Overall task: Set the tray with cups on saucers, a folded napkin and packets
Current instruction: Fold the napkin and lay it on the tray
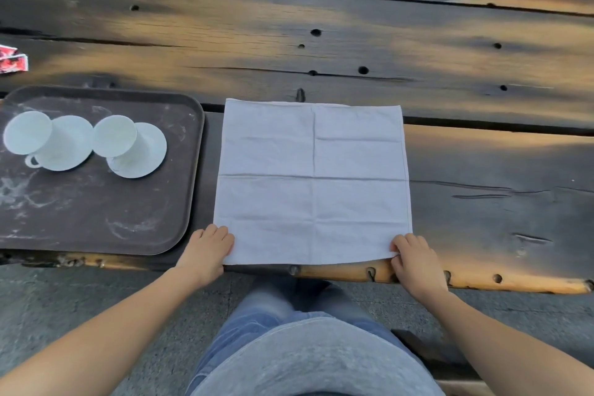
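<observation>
A white cloth napkin [311,180] lies spread flat and unfolded on the dark wooden table, creased into a grid. My left hand [209,249] pinches its near left corner and my right hand [414,259] pinches its near right corner, both at the table's front edge. To the left lies a dark brown tray [96,212]. On it stand two white cups, the left cup [27,137] and the right cup [114,137], each on a white saucer [141,154]. Red and white packets [11,58] lie on the table behind the tray at the far left edge.
The table [353,51] is made of dark, cracked planks with small holes, and its rounded front edge [482,280] runs just under my hands. Below it are my legs and grey pavement.
</observation>
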